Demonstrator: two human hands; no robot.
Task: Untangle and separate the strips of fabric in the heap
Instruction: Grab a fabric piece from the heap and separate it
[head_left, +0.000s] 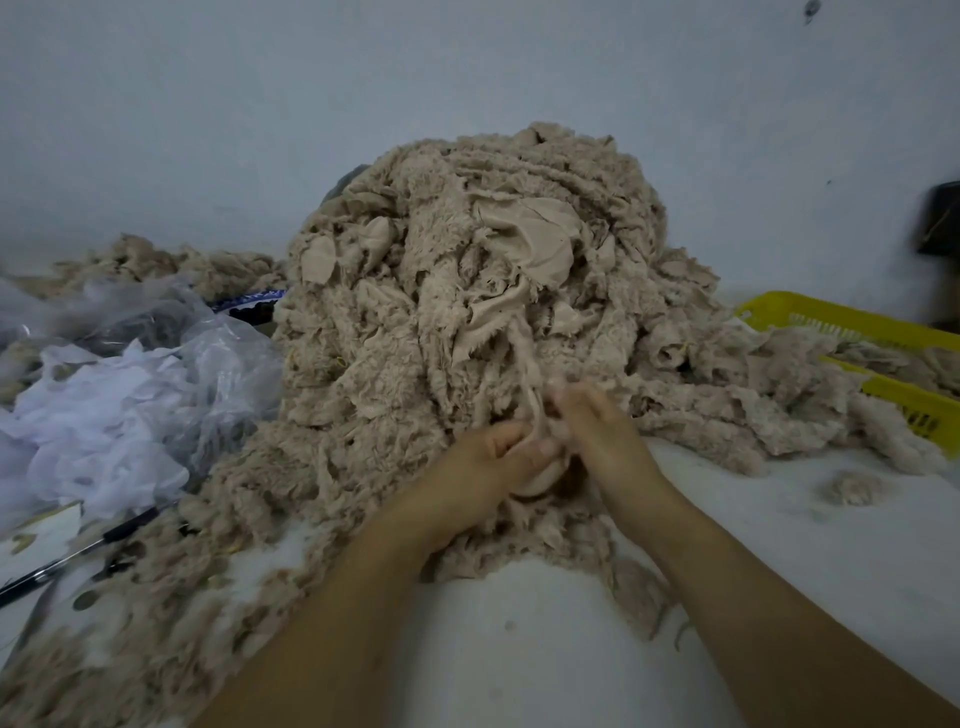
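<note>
A tall heap of beige fleecy fabric strips (467, 270) fills the middle of the white table. One narrow strip (524, 364) runs down from the heap to my hands at its front foot. My left hand (483, 462) grips the lower end of that strip, fingers curled round it. Close beside it, my right hand (592, 415) pinches the same strip a little higher. Both hands touch at the strip. Loose strips spread out from the heap to the left front (156, 597) and to the right (753, 405).
Crumpled clear plastic bags and white cloth (119, 395) lie at the left. A black pen (78, 556) lies at the left front. A yellow plastic basket (883, 332) with fabric in it stands at the right. A small tuft (852, 488) lies alone at right. A grey wall stands behind.
</note>
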